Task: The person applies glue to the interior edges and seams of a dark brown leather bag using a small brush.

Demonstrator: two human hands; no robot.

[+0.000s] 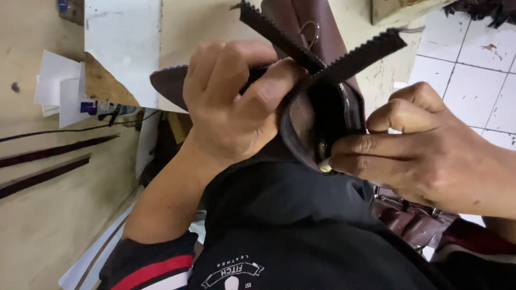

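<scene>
Left hand (231, 107) grips the brown leather pouch (301, 121), thumb pressed at its opening. Right hand (430, 156) fingers (365, 147) pinch the zipper end. Step looks like zipper fitting; next move needs steady alignment of the black zipper tape (355, 56).

left hand (231, 107): fingers curled, gripping | right hand (424, 145): fingertips pinched together, wrist bent inward

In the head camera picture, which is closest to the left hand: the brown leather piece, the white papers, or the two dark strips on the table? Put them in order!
1. The brown leather piece, gripped by the left hand at the middle.
2. The white papers, off to the left on the table.
3. The two dark strips, lying at the far left; their tips come nearly as close as the papers.
</scene>
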